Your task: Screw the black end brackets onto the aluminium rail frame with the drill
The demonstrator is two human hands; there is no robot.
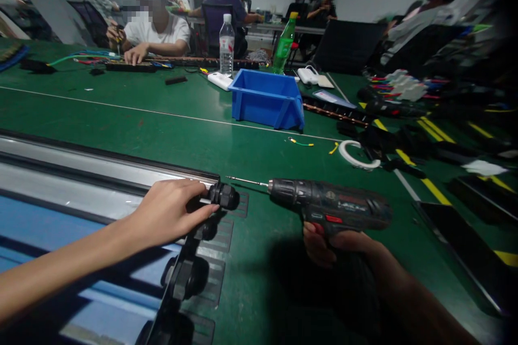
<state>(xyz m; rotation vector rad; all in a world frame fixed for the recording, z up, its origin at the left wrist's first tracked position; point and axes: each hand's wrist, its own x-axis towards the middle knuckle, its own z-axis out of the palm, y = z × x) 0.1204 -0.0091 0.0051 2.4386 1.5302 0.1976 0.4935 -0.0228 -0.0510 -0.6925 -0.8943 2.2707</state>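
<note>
The cordless drill [340, 202] lies level in the right hand [356, 253], over the green workbench [162, 102] and just beyond the right end of the metal housing [81, 167]. Its slender bit [246, 180] points left at the housing's far right corner, the tip near that corner and, it seems, a little short of it. Seen from above, the bit's long axis runs almost in line with the housing's far long edge.

The right hand is closed around the drill's handle, a finger at the red trigger; whether it is pressed I cannot tell. The left hand [170, 207] reaches across the housing and is much the nearer to the corner. It is half curled, thumb and fingertips bent in on the black cable gland [224, 195] there; how firmly, I cannot tell. That gland sits just on the near side of the bit's line. More glands [188, 277] follow along the housing's right end, towards the wearer.
</note>
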